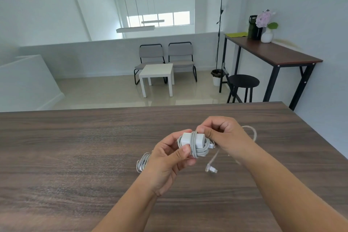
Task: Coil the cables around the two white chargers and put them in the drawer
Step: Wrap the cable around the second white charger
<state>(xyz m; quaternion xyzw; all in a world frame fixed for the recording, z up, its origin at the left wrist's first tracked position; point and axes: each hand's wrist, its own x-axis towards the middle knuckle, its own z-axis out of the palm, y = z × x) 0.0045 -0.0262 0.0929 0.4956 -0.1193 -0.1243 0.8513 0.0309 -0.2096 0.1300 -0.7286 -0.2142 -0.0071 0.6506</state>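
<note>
A white charger [188, 138] with several turns of grey cable [199, 151] wound round it is held above the dark wooden table [75, 147]. My left hand [169, 158] grips the charger from the left, thumb on its front. My right hand [218, 135] pinches the cable at the charger's right side. The loose cable end loops out to the right and hangs down to a white plug [211, 169] near the table top. A second charger [142, 163], wrapped in its cable, lies on the table behind my left wrist, partly hidden. No drawer is in view.
The table's far edge [169, 106] runs across the middle of the view. Beyond it are a small white side table [157, 73], two grey chairs, a black stool [243, 81] and a tall desk [273, 52] with a vase at the right wall.
</note>
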